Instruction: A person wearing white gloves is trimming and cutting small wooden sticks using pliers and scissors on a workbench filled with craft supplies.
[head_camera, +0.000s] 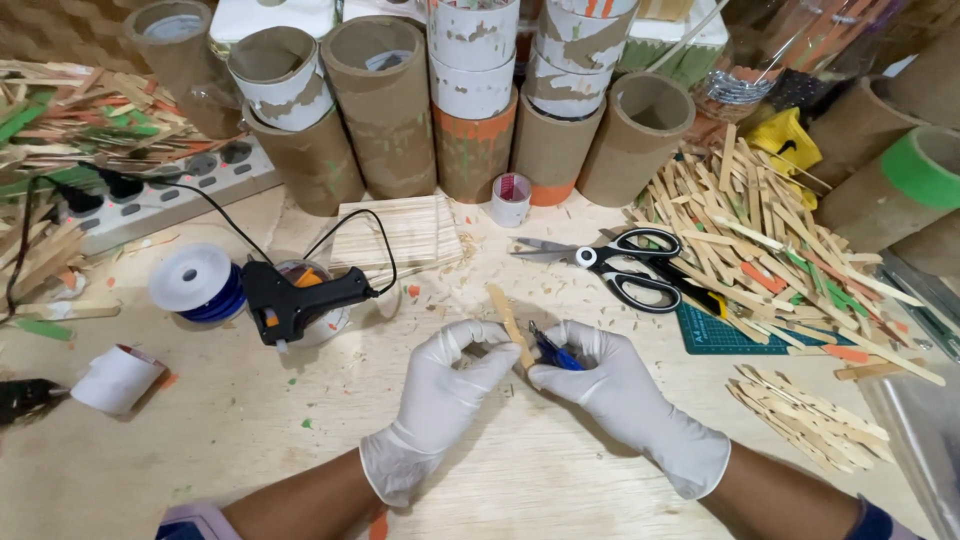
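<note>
My two gloved hands hold one thin flat wooden stick (510, 325) over the pale wooden table (260, 440).

My left hand (440, 395), in a white glove, pinches the stick's lower part with thumb and fingers curled tight. My right hand (620, 395) is closed around a small blue-handled cutter (552, 352), whose tip touches the stick. The stick stands tilted, just below and left of the black-handled scissors (620, 265). Left of the scissors lies a black hot glue gun (295, 300); right of them, a heap of loose wooden sticks (760, 245).

wooden stick (509, 322): flat, pale, tilted, pinched at lower end | blue-handled cutter (553, 353): small, touching stick's lower end
</note>
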